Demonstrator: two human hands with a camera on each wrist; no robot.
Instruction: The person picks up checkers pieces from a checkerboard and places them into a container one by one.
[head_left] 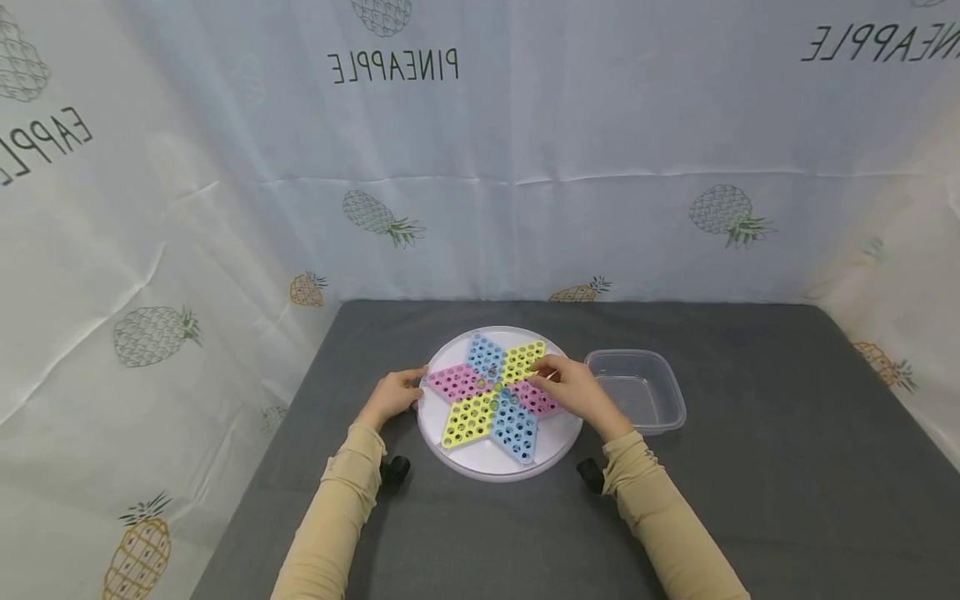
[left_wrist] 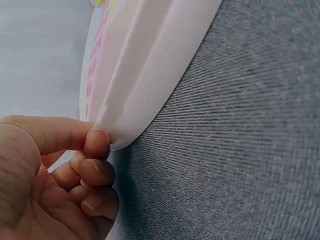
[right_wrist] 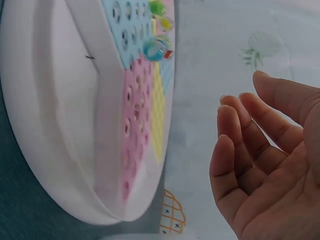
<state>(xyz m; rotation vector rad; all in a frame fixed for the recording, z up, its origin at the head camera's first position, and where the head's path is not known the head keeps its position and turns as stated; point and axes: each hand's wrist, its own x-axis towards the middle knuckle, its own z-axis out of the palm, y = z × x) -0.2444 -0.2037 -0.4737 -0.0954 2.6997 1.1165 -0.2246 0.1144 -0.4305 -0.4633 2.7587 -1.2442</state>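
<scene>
Pinching the Chinese checkers board at its nine o'clock, there's the left hand, while the empty, loosely curled right hand hovers nearer the central marbles, toward its eight o'clock.

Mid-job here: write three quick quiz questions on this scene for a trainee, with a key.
1. Multiple choice: from the person's viewpoint, where is the clear rectangular plastic container relative to the round white plastic board?
A) Left of it
B) Right of it
C) On top of it
2. True or false: the person's left hand touches the board.
3. Short answer: which three colours make up the perforated six-pointed star?

Key: 1. B. 2. True. 3. Pink, yellow and blue.
</scene>
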